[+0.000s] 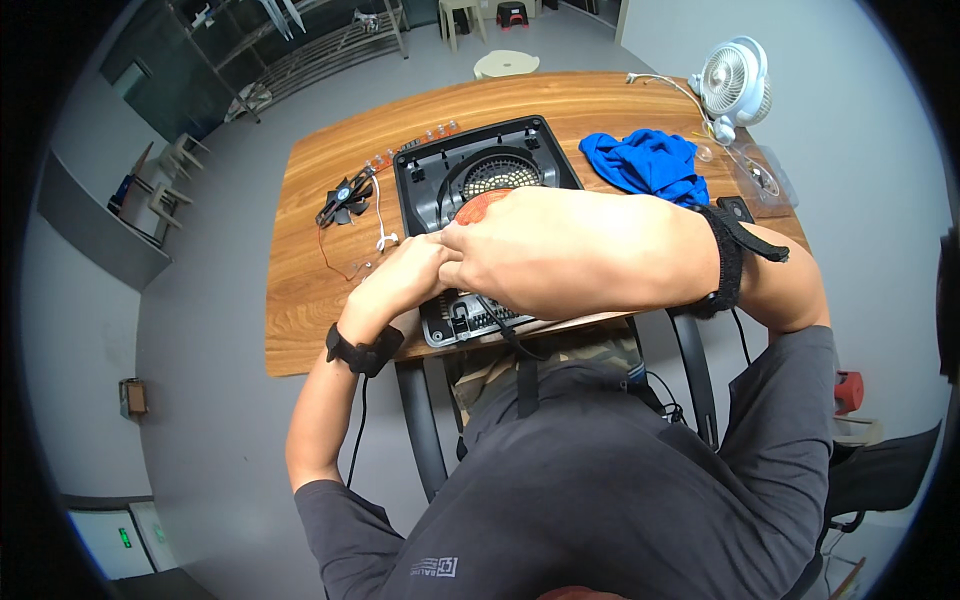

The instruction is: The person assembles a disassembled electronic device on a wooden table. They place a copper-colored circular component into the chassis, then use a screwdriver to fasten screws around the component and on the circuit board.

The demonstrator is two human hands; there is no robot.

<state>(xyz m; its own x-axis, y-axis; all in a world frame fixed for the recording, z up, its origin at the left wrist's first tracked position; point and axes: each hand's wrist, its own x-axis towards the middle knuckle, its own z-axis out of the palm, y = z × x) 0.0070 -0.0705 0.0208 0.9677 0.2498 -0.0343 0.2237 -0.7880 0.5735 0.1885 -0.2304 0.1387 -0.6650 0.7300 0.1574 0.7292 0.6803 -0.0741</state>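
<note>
A black plastic appliance housing (pixel 420 190) lies open on the table, with a round vent grille in its base. Above its middle a copper-coloured coil (pixel 480 207) shows, partly covered by my right hand (pixel 525 250). That hand reaches across from the right, its fingers bent and meeting those of my left hand (pixel 405 274) over the housing's near left part. Both sets of fingertips are drawn together; whatever they grip is hidden. Below them, a black cable (pixel 497 318) runs over the housing's grey near edge toward me.
On the wooden table (pixel 310 275), a small black fan (pixel 347 203) and a white lead (pixel 382 238) lie left of the housing. Small orange-and-clear parts (pixel 405 145) sit behind it. At right are a blue cloth (pixel 650 165), a white desk fan (pixel 732 85) and a clear plastic tray (pixel 775 185).
</note>
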